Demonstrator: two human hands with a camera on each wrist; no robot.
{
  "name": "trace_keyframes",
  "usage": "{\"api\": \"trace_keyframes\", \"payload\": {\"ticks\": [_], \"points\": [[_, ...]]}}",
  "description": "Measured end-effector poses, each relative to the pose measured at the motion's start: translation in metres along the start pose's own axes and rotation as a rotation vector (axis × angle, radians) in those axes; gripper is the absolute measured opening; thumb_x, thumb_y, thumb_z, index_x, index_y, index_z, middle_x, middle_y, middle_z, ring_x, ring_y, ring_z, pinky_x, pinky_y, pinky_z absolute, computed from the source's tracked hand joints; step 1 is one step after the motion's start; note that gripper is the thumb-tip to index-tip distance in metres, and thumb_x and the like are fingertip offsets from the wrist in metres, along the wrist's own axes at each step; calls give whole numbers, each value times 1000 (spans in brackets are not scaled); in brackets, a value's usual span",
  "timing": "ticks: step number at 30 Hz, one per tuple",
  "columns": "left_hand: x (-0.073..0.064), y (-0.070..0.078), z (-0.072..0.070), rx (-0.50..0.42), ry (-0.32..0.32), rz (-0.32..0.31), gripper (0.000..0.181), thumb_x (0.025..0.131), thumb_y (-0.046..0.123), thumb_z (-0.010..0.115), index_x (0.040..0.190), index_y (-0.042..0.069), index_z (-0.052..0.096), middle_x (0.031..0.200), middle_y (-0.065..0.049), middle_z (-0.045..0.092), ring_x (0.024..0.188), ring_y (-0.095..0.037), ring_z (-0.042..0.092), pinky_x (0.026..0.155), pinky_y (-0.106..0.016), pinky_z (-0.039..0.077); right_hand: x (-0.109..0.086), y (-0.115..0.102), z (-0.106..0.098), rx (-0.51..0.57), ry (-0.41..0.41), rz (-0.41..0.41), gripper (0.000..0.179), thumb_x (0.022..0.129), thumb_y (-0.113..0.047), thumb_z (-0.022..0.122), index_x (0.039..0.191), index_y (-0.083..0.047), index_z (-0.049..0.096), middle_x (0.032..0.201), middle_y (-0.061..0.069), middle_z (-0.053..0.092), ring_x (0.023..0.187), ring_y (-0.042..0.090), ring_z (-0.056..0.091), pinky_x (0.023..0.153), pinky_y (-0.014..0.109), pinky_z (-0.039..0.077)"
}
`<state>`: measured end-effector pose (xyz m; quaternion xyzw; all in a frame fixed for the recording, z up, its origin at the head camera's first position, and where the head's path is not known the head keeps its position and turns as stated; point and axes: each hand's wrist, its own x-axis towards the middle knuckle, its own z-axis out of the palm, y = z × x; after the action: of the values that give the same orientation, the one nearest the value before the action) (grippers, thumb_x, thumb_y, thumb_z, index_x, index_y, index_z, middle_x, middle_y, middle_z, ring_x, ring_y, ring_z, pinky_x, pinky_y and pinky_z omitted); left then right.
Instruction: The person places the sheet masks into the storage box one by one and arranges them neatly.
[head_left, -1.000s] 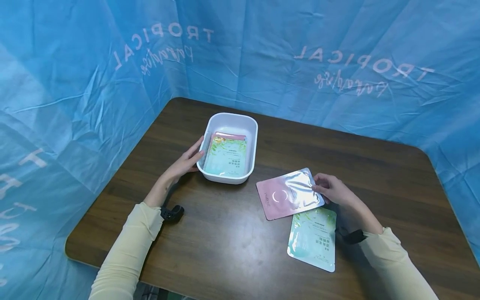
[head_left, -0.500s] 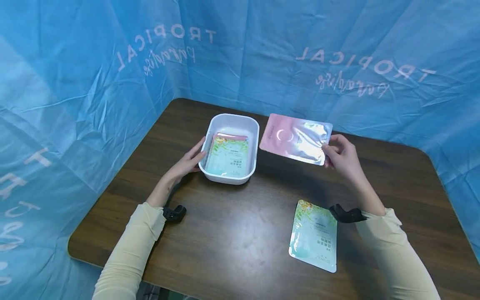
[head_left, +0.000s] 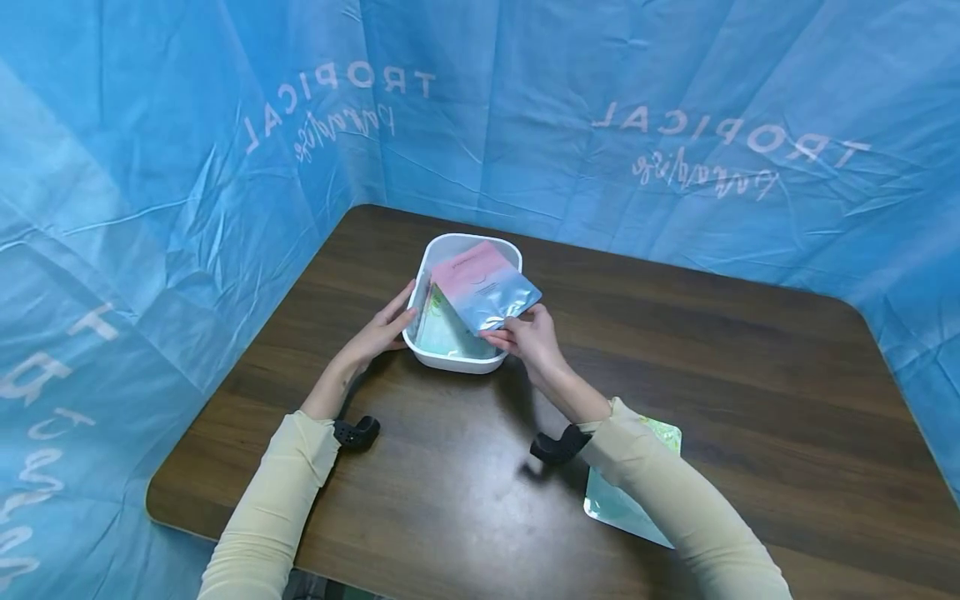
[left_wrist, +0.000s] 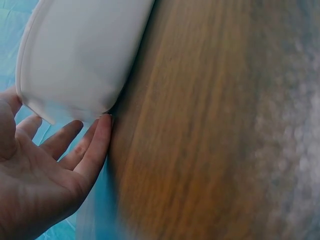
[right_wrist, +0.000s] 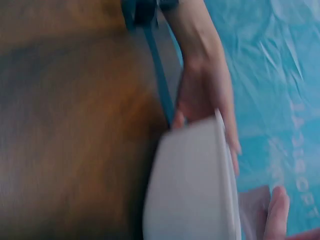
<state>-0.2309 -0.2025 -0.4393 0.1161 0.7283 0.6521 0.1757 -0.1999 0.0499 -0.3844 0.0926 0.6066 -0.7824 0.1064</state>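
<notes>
A white plastic tub (head_left: 453, 364) stands on the table with a green sheet mask packet (head_left: 442, 332) lying inside. My left hand (head_left: 375, 337) rests against the tub's left side, its fingers extended and touching the wall; the left wrist view shows the fingertips along the tub's end. Between thumb and fingers, my right hand (head_left: 532, 337) pinches one end of a pink-and-silver sheet mask packet (head_left: 480, 283). That packet is tilted over the tub and covers much of its contents. Only a thumb and a bit of packet show in the right wrist view.
Another green sheet mask packet (head_left: 622, 510) lies on the dark wooden table (head_left: 720, 350), partly hidden beneath the right sleeve (head_left: 675, 500). A blue printed curtain (head_left: 525, 125) hangs behind the table and on the left. Each wrist carries a black camera strap (head_left: 558, 444).
The right hand lifted the pink-and-silver packet off the table, clear of the green one, and carried it left over the tub. The left hand stayed at the tub.
</notes>
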Motion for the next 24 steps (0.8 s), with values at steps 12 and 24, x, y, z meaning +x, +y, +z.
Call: {"api": "trace_keyframes", "payload": {"ticks": [12, 24], "points": [[-4, 7, 2, -4, -16, 5, 58, 103, 24, 35, 152, 23, 3, 154, -12, 6, 132, -38, 24, 97, -57, 32, -19, 24, 24, -13, -145, 149, 23, 96, 3, 35, 119, 6, 39, 108, 27, 61, 89, 30, 65, 76, 38, 52], [-16, 30, 11, 1, -18, -20, 57, 103, 20, 32, 152, 17, 1, 153, -17, 5, 133, -39, 20, 98, -58, 29, -33, 10, -2, -130, -325, 210, 33, 100, -7, 43, 129, 6, 49, 128, 20, 53, 102, 25, 61, 84, 38, 49]]}}
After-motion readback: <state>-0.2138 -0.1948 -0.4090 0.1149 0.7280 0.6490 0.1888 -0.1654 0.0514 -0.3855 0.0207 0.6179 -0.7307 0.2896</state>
